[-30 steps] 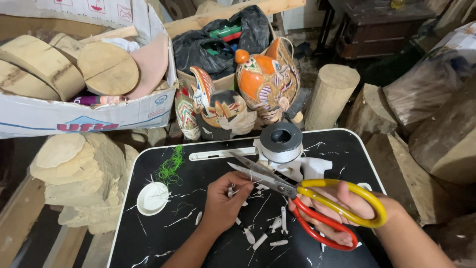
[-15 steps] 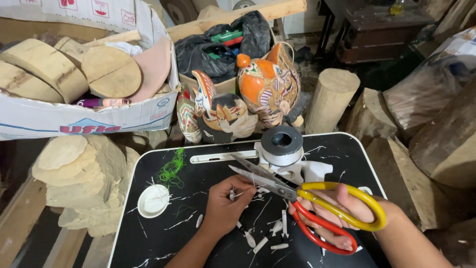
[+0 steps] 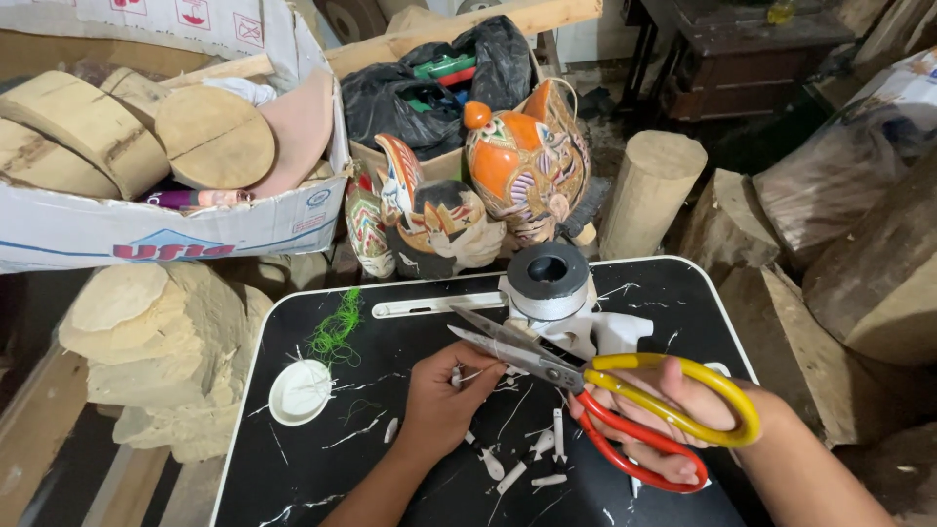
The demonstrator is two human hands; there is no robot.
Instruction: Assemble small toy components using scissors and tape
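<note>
Head view: cardboard box point(image 3: 166, 234) holds wood rounds point(image 3: 215, 137), perhaps offcuts.

One head-worn camera looks steeply down, close over the black tray table point(image 3: 322, 468).

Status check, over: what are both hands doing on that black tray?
Right hand grips open scissors. Left hand pinches small white piece near blades. Cut white bits litter black tray.

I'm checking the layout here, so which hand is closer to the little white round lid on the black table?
Left. The left hand rests on the black table just right of the white lid. The right hand, holding the scissors, is farther right, beyond the left hand.
</note>
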